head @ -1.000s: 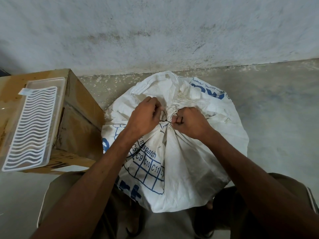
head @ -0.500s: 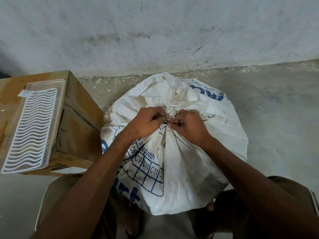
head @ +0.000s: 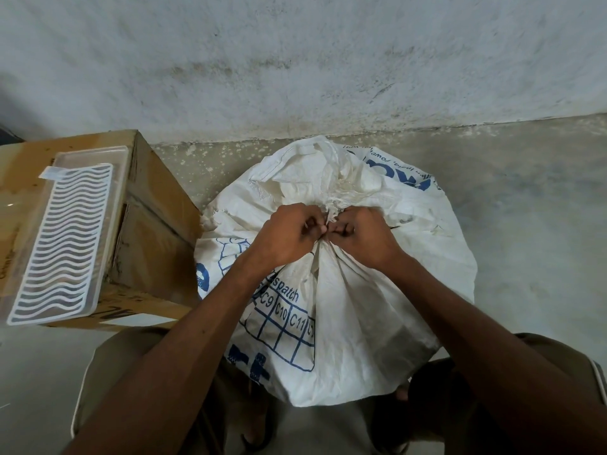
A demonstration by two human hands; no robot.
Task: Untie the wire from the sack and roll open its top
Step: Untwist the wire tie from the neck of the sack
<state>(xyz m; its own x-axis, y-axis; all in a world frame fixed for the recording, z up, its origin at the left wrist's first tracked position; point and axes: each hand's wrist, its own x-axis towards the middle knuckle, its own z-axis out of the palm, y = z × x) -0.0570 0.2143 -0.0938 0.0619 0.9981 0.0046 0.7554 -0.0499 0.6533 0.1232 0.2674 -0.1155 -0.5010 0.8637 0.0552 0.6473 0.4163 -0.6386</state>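
Observation:
A full white woven sack [head: 358, 310] with blue print stands on the floor between my knees, its top gathered into a tied neck. My left hand [head: 289, 234] and my right hand [head: 361, 236] are pinched together at that neck, fingertips touching. Both grip the thin dark wire there; the wire itself is almost wholly hidden by my fingers. A short dark end of wire [head: 395, 227] shows just right of my right hand. Beyond my hands the loose top of the sack [head: 308, 172] lies crumpled.
A cardboard box [head: 154, 224] stands close to the left of the sack, with a clear plastic tray and white wavy grid [head: 62, 234] on top. A stained wall [head: 295, 60] rises right behind the sack. Bare concrete floor [head: 532, 208] lies to the right.
My hands have closed in on each other at the sack's neck; the dark wire that showed between them a second ago is now covered by my fingers.

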